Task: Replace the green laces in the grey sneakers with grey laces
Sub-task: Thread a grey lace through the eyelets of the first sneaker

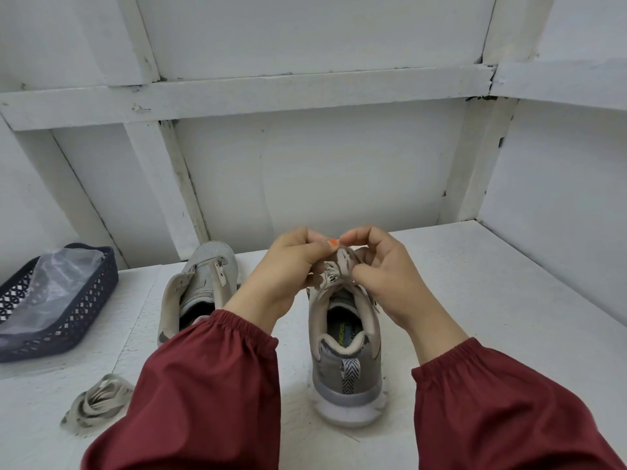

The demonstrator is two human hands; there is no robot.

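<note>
- The left hand and the right hand are raised over the middle of the tabletop. The fingers of both are curled and pinch the grey lace at the top of the laced sneaker.
- The step in hand is judged to be the tying or tightening of the new lace at the top eyelets. This sneaker appears almost finished.
- A knot or bow is called for next, pulled snug with even ends. After that the second sneaker is to be threaded.
- The bare sneaker stands just to the left, nearer the back edge, with no lace seen in it.
- A loose lace bundle, greyish, lies near the front left corner. It is probably meant for the bare sneaker.
- A dark basket sits at the left edge with a plastic bag inside.
- Counted: two hands, two sneakers, one threaded lace, one loose bundle, one basket, one bag. No green lace can be made out.
</note>
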